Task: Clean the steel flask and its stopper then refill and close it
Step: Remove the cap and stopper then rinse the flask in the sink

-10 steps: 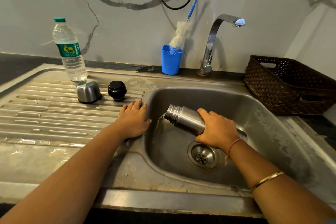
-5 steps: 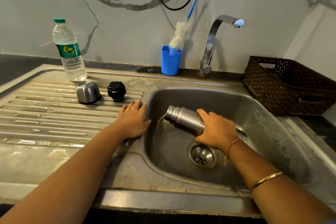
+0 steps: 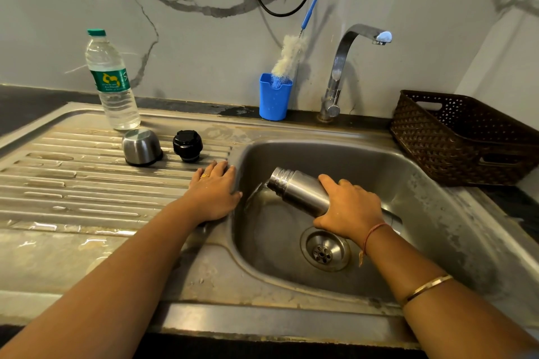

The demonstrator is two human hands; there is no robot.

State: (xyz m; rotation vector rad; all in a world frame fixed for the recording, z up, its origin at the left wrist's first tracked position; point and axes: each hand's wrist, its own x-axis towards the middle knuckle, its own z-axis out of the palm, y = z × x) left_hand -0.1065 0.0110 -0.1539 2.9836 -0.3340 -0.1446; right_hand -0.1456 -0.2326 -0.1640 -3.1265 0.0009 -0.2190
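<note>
My right hand (image 3: 351,207) grips the steel flask (image 3: 294,188) over the sink basin (image 3: 423,201). The flask is tipped with its open mouth down to the left, and water pours out of it. My left hand (image 3: 214,192) rests flat on the sink's edge beside the basin, holding nothing. The black stopper (image 3: 187,145) and the steel cap (image 3: 141,147), set upside down, stand on the ribbed drainboard (image 3: 73,183). A plastic water bottle (image 3: 112,81) with a green cap stands behind them.
A bottle brush (image 3: 288,57) with a blue handle stands in a blue cup (image 3: 275,97) by the wall. The tap (image 3: 353,64) is off, its spout over the basin. A brown woven basket (image 3: 463,137) sits at the right. The drain (image 3: 325,249) lies under my right wrist.
Almost nothing differs: the flask stays tipped and water keeps running from its mouth. Both hands hold their places.
</note>
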